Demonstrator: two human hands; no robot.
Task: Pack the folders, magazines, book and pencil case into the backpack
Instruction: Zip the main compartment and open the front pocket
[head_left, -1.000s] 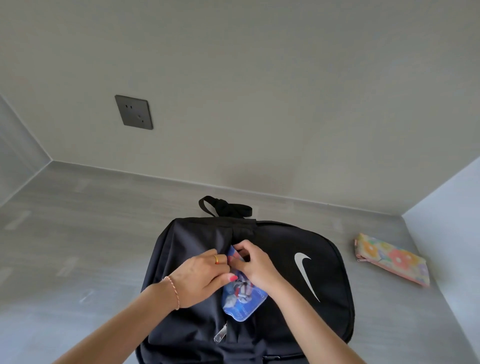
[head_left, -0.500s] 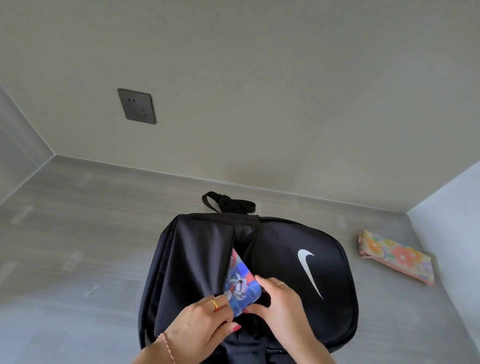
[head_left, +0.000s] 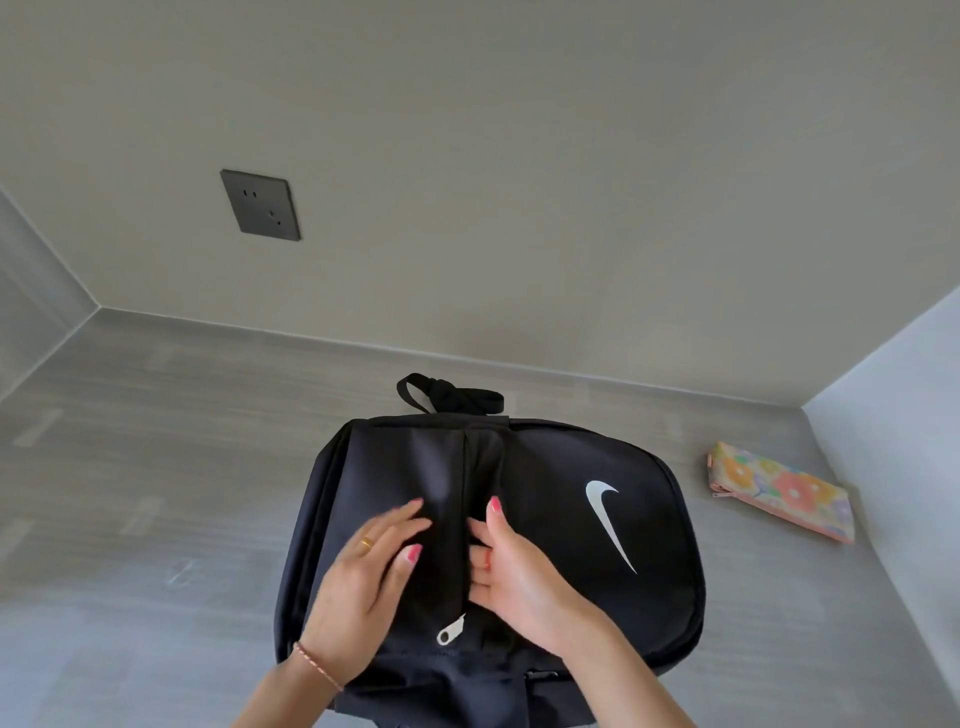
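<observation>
A black backpack (head_left: 563, 465) with a white swoosh lies flat on the grey surface, its carry loop (head_left: 448, 397) pointing away from me. My left hand (head_left: 363, 566) rests flat on the left flap of the front pocket, fingers apart. My right hand (head_left: 524, 566) has its fingers tucked into the pocket's slit and its thumb on top, pinching the right edge. A silver zipper pull (head_left: 451, 633) hangs at the near end of the slit. The floral pencil case (head_left: 779, 491) lies on the surface to the right, apart from the bag. No blue item shows.
A dark wall socket (head_left: 261, 205) sits on the back wall. A white side panel (head_left: 893, 415) closes off the right, just past the pencil case. Bare grey surface (head_left: 156, 493) stretches to the left of the bag.
The blue printed item that stuck out of the front pocket has gone out of sight inside it. My left hand has flattened on the flap and my right fingers sit in the slit.
</observation>
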